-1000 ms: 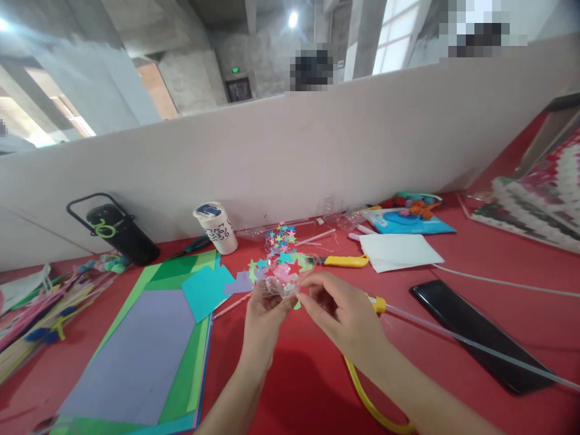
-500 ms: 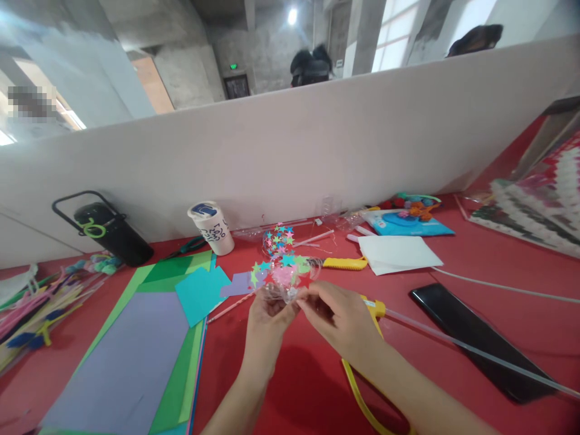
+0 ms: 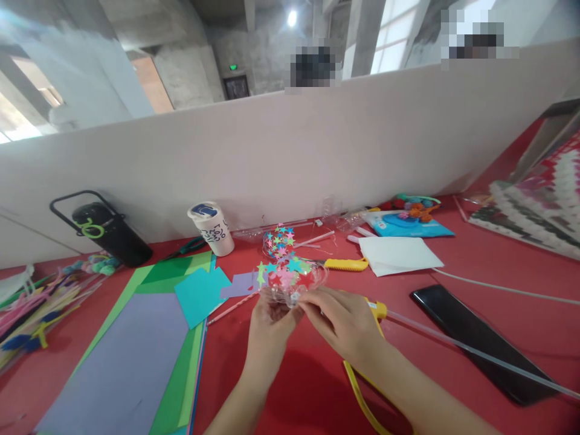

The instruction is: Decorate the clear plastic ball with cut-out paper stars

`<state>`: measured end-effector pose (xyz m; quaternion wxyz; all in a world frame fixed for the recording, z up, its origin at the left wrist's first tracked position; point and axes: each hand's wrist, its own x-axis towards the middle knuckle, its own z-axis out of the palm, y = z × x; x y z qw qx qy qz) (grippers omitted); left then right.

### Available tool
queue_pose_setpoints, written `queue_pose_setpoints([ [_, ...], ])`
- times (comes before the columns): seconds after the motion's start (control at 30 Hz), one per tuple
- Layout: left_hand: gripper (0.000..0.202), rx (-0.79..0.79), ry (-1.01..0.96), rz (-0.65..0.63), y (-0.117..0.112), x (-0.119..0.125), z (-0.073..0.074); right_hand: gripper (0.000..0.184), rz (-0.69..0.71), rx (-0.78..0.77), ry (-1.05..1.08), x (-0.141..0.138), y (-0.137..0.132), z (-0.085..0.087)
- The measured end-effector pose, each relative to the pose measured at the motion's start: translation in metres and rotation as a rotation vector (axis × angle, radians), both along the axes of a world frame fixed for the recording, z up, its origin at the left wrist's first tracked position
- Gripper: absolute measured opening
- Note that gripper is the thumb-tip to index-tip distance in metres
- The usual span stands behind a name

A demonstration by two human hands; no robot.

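Between my two hands is a clear plastic piece decorated with colourful stars (image 3: pixel 285 277), pink, blue, green and red. My left hand (image 3: pixel 269 323) closes round its lower left side, thumb in front. The fingers of my right hand (image 3: pixel 339 314) pinch at its near edge, close to the left thumb; what exactly sits between those fingertips is hidden. Just behind lies a second star-covered clear piece (image 3: pixel 279 243). A yellow glue gun (image 3: pixel 377 310) rests partly hidden beneath my right hand and forearm, with a translucent glue stick (image 3: pixel 430 329) running out to the right.
Coloured paper sheets (image 3: pixel 122 356) cover the left side, near pipe cleaners (image 3: pixel 31 317). A black bottle (image 3: pixel 115 235) and white cup (image 3: pixel 211 229) stand by the white partition (image 3: pixel 272 157). A yellow-handled cutter (image 3: pixel 347 264), white paper (image 3: pixel 399 255) and black phone (image 3: pixel 480 344) lie right.
The starred plastic piece has turned slightly in my hands, showing more of its clear right side. My right hand has shifted a little; both hands keep their hold.
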<state>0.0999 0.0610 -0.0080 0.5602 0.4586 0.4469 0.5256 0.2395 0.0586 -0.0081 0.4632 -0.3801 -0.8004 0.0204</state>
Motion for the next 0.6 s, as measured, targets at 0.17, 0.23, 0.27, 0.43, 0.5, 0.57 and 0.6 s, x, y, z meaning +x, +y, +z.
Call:
queue_pose_setpoints([
  [0.17,0.021,-0.047,-0.033,0.053,0.002,-0.003,0.002,0.012,0.002,-0.046,0.008,-0.001,-0.002,0.003],
  [0.23,0.024,-0.076,-0.056,0.101,0.003,-0.004,0.003,0.009,-0.009,-0.098,0.041,-0.003,-0.004,0.005],
  [0.27,0.027,-0.081,-0.074,0.137,0.003,-0.005,0.003,0.007,-0.018,-0.114,0.060,-0.004,-0.006,0.006],
  [0.43,0.040,-0.023,-0.162,0.288,0.003,-0.007,-0.001,0.005,-0.058,-0.058,0.124,-0.008,-0.014,0.010],
  [0.5,0.038,0.001,-0.173,0.318,0.003,-0.008,-0.006,0.004,-0.073,-0.031,0.109,-0.009,-0.016,0.011],
  [0.57,0.033,0.017,-0.179,0.331,0.004,-0.009,-0.009,0.004,-0.080,-0.013,0.083,-0.009,-0.016,0.011],
  [0.6,0.031,0.023,-0.182,0.335,0.004,-0.009,-0.011,0.005,-0.080,0.002,0.062,-0.009,-0.016,0.011],
])
